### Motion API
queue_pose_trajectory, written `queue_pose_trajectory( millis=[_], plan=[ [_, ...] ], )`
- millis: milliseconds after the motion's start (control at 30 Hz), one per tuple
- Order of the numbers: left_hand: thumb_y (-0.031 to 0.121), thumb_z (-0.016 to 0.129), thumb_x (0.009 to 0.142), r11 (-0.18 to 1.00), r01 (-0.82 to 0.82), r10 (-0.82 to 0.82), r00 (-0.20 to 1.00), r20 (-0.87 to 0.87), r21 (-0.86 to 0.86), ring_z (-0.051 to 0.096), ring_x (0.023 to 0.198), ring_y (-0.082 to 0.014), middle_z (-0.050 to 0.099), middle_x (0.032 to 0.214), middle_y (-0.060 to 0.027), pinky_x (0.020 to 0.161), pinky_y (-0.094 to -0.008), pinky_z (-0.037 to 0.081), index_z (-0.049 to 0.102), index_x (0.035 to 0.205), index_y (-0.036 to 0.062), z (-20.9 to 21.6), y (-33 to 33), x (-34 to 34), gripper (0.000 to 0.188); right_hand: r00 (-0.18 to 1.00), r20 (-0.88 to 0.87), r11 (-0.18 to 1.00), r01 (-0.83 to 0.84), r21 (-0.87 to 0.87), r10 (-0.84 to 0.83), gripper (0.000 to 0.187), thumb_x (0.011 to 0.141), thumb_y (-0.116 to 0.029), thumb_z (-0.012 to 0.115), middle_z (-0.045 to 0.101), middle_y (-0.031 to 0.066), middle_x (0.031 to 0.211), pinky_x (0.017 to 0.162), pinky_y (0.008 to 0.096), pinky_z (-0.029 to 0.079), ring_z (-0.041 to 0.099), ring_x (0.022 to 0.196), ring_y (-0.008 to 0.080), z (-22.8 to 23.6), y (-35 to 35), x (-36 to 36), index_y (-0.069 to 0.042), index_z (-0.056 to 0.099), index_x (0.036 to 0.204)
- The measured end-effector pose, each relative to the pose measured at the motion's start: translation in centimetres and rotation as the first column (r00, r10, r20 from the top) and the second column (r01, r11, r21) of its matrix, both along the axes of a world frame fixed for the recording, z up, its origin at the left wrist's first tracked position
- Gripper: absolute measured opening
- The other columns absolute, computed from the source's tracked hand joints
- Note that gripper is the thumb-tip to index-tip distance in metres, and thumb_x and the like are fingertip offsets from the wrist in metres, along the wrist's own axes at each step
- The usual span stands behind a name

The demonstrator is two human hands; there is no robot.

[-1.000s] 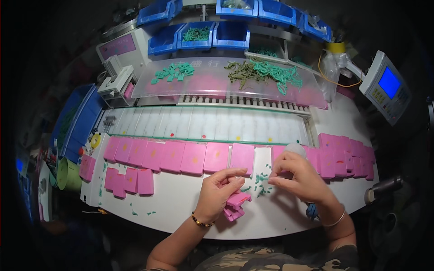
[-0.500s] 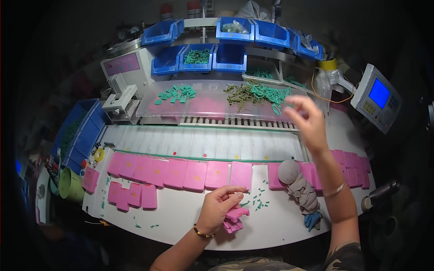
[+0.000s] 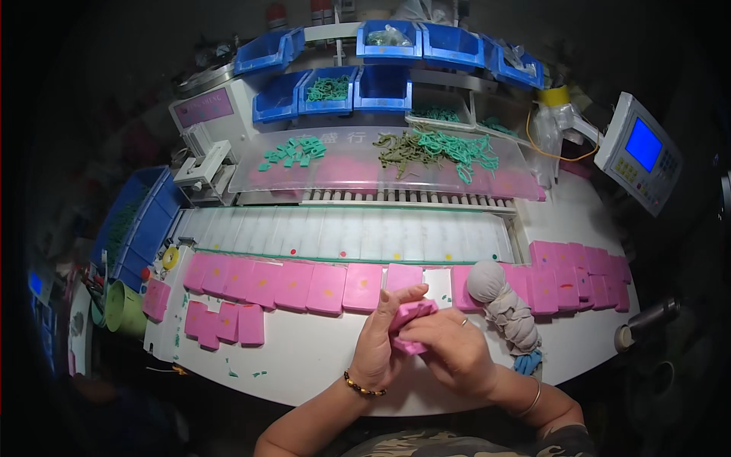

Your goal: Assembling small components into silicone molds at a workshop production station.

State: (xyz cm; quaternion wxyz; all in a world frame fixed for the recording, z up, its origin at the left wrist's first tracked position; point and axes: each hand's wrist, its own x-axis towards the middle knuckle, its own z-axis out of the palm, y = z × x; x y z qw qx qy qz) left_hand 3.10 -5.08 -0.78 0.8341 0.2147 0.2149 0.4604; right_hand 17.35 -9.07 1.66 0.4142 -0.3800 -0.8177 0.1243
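My left hand (image 3: 375, 346): grasping a pink split block (image 3: 416, 308), held over the bench (image 3: 297, 358). My right hand (image 3: 461, 354): touching that block; whether pinching anything, I cannot tell. Rightward: one grey cloth bundle (image 3: 506, 314). Beyond: pink blocks (image 3: 326, 288), in a row; green strands (image 3: 468, 156), heaped.

This is a workshop (blue parts bins (image 3: 383, 102), white workbench (image 3: 297, 346)).

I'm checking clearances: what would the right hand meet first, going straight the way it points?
The right hand would first meet the pink mould in the left hand; contact seems likely now, though depth is unclear.
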Motion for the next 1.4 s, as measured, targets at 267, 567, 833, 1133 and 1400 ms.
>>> queue_pose_trajectory(
  millis=[267, 567, 833, 1133, 1400],
  plan=[
    [0.063, 0.038, 0.095, 0.953, 0.300, -0.303, 0.942, -0.143, -0.045, 0.064, 0.081, -0.0147, 0.063, 0.089, -0.0069, 0.075, -0.0276, 0.054, 0.056, 0.119, -0.0033, 0.1, 2.1, -0.1, 0.073, 0.975, 0.146, 0.941, 0.117, 0.317, -0.170, 0.033, 0.070, -0.009, 0.064, 0.070, 0.0070, 0.105, 0.068, 0.0282, 0.050, 0.067, 0.090, 0.0191, -1.7, -0.9, 0.0, -0.005, 0.069, 0.102],
    [0.062, 0.033, 0.098, 0.996, 0.091, -0.081, 0.945, -0.316, 0.016, 0.053, 0.059, -0.0105, 0.057, 0.076, -0.0040, 0.055, -0.0266, 0.053, 0.057, 0.115, -0.0040, 0.6, 2.5, 0.2, 0.072, 0.855, 0.382, 0.903, 0.201, 0.379, -0.350, 0.044, 0.082, -0.018, 0.067, 0.056, 0.0163, 0.131, 0.101, 0.0407, 0.037, 0.051, 0.120, 0.0252, -1.6, -2.0, 4.1, -0.010, 0.062, 0.124],
    [0.055, 0.032, 0.101, 0.998, 0.050, -0.030, 0.935, -0.354, 0.046, 0.055, 0.066, -0.0101, 0.058, 0.079, -0.0044, 0.054, -0.0292, 0.055, 0.057, 0.121, -0.0003, 0.5, 2.7, 0.0, 0.064, 0.882, 0.366, 0.837, 0.424, -0.345, -0.297, 0.090, 0.067, -0.012, 0.080, 0.033, 0.0255, 0.145, 0.105, 0.0478, 0.034, 0.044, 0.125, 0.0411, 0.3, -0.9, 10.3, -0.009, 0.036, 0.146],
    [0.049, 0.032, 0.103, 0.999, 0.038, -0.039, 0.937, -0.348, -0.010, 0.061, 0.073, -0.0152, 0.062, 0.084, -0.0077, 0.053, -0.0310, 0.055, 0.057, 0.122, 0.0021, -0.8, 2.4, 0.1, 0.057, 0.738, 0.185, 0.747, 0.572, 0.338, -0.649, 0.086, 0.063, 0.002, 0.073, 0.044, 0.0257, 0.140, 0.096, 0.0447, 0.040, 0.053, 0.116, 0.0382, 3.0, -1.9, 4.7, -0.003, 0.040, 0.142],
    [0.046, 0.028, 0.105, 0.996, -0.070, 0.086, 0.948, -0.306, 0.062, 0.065, 0.083, -0.0164, 0.066, 0.098, -0.0107, 0.072, -0.0308, 0.056, 0.059, 0.118, -0.0009, 0.5, 1.6, 1.3, 0.058, 0.769, 0.551, 0.931, 0.155, 0.332, -0.324, 0.051, 0.079, -0.009, 0.060, 0.057, 0.0204, 0.132, 0.080, 0.0305, 0.041, 0.061, 0.093, 0.0190, 2.1, -0.7, 2.4, -0.013, 0.058, 0.130]
  ],
)
